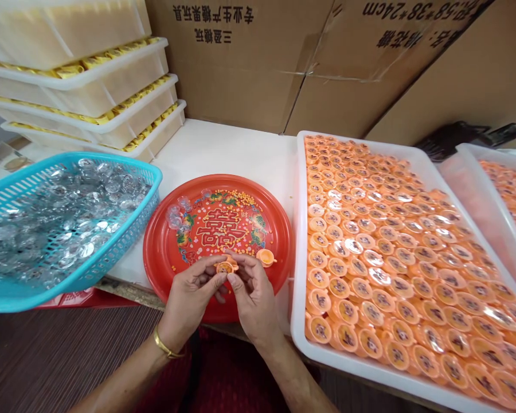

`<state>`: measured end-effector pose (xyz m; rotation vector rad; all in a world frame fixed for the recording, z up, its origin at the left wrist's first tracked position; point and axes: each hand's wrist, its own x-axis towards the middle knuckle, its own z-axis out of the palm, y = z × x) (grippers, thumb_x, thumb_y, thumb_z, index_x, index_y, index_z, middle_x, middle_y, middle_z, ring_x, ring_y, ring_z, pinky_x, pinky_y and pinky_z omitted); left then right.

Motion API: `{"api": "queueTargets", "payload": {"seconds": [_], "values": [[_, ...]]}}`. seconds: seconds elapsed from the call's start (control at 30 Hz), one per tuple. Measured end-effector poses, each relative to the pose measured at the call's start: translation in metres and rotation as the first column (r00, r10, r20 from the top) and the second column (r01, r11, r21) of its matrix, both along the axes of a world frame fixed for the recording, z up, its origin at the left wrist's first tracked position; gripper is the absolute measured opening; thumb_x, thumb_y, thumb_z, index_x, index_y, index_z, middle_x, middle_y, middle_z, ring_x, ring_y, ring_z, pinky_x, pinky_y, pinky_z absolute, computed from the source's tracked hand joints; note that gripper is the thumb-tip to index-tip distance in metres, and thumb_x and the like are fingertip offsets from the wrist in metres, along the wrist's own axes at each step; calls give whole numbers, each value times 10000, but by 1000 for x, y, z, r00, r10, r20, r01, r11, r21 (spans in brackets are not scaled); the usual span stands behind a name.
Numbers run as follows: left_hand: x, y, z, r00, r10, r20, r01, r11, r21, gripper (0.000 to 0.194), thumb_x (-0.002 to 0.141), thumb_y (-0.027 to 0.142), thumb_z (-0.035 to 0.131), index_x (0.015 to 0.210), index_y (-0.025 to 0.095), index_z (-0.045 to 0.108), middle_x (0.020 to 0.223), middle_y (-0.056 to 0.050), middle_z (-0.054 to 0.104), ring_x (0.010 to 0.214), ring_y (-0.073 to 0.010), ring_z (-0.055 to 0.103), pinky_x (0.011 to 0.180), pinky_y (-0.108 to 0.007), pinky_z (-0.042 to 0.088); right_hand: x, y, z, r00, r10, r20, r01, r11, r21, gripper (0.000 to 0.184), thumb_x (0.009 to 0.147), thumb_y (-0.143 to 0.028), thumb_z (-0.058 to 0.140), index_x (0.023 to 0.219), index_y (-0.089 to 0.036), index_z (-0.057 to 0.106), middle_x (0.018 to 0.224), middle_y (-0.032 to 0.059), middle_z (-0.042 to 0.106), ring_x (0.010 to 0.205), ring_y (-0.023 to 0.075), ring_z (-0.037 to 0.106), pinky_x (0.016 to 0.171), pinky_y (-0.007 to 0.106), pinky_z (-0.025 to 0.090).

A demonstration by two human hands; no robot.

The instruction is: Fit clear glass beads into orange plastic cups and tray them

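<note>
Between my two hands, over the front of a red round tray (155, 252), is a small orange toy cup (226, 267) with a printed picture on its face. My left hand (189, 289) pinches it from the left, and my right hand (255, 295) grips its right side with thumb and fingers. A second orange cup (265, 257) lies on the tray just right of my right fingers. Several clear plastic lids (175, 217) rest at the tray's left, and small orange beads (241, 198) are scattered at its back.
At left, a blue basket (148, 221) holds many clear plastic lids. White trays (112, 94) with yellow packets are stacked behind it. To the right, a large white tray (300, 229) is packed with orange cups, with another white tray (468, 152) beyond. Cardboard boxes (241, 74) stand at the back.
</note>
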<state>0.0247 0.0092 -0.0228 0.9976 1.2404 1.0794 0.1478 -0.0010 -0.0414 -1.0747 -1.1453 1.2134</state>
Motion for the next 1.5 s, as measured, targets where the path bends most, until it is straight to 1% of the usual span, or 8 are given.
{"api": "queueTargets", "payload": {"seconds": [0.33, 0.5, 0.67, 0.8, 0.9, 1.2, 1.3, 1.5], "values": [[-10, 6, -4, 994, -94, -58, 95, 995, 6, 277, 725, 262, 704, 990, 184, 722, 659, 23, 668, 508, -79, 584, 499, -180, 522, 1, 1, 1, 995, -44, -86, 39, 998, -58, 191, 849, -217, 598, 1034, -210, 547, 996, 28, 667, 919, 126, 652, 836, 254, 540], [-15, 12, 2, 987, -146, -72, 145, 989, -14, 261, 740, 291, 691, 984, 207, 733, 700, 14, 698, 486, -74, 574, 465, -178, 514, -1, 2, 1, 993, -39, -114, 32, 997, -66, 214, 830, -222, 621, 1029, -218, 544, 1025, 34, 665, 962, 136, 646, 863, 267, 535], [-18, 15, 6, 956, -142, -258, 180, 976, 127, 208, 749, 247, 689, 951, 207, 724, 715, 18, 679, 550, -77, 589, 511, -168, 510, -1, 3, 0, 995, -29, -96, 22, 997, -73, 241, 826, -236, 625, 1054, -217, 548, 1048, 43, 655, 996, 152, 638, 878, 285, 530], [-20, 14, 5, 936, -118, -331, 186, 966, 180, 86, 773, 249, 673, 834, 188, 671, 698, 24, 636, 591, -86, 584, 512, -170, 485, 1, 4, -1, 999, -44, 25, 44, 999, -8, 187, 835, -247, 618, 1019, -219, 610, 1043, 42, 660, 1002, 154, 626, 858, 272, 527], [-20, 13, 7, 895, -63, -442, 203, 940, 275, 45, 768, 219, 681, 762, 192, 646, 675, 39, 600, 589, -73, 547, 554, -170, 461, 3, 3, 1, 995, -42, 94, 39, 999, 33, 152, 846, -264, 608, 984, -210, 644, 1037, 50, 666, 997, 162, 626, 848, 276, 529], [-21, 11, 14, 798, -17, -602, 313, 866, 391, 57, 811, 233, 648, 774, 194, 630, 707, 16, 595, 635, -96, 541, 603, -199, 442, 3, 4, 4, 997, -14, 78, 16, 1000, -21, 146, 859, -290, 591, 951, -211, 672, 1020, 55, 687, 962, 181, 650, 831, 315, 556], [-22, 11, 14, 795, -44, -605, 330, 868, 370, 64, 817, 240, 640, 775, 192, 635, 713, 11, 597, 645, -99, 546, 611, -202, 446, 3, 4, 4, 998, -9, 68, 11, 1000, -20, 140, 860, -288, 590, 934, -210, 678, 988, 49, 693, 929, 174, 659, 816, 306, 561], [-20, 15, 16, 885, -193, -423, 292, 939, 183, 99, 796, 260, 650, 746, 180, 621, 659, 30, 585, 578, -86, 539, 538, -186, 444, 3, 3, 5, 995, -4, 103, 7, 1000, -22, 126, 872, -281, 575, 903, -200, 667, 937, 40, 700, 861, 154, 667, 760, 268, 558]]}}
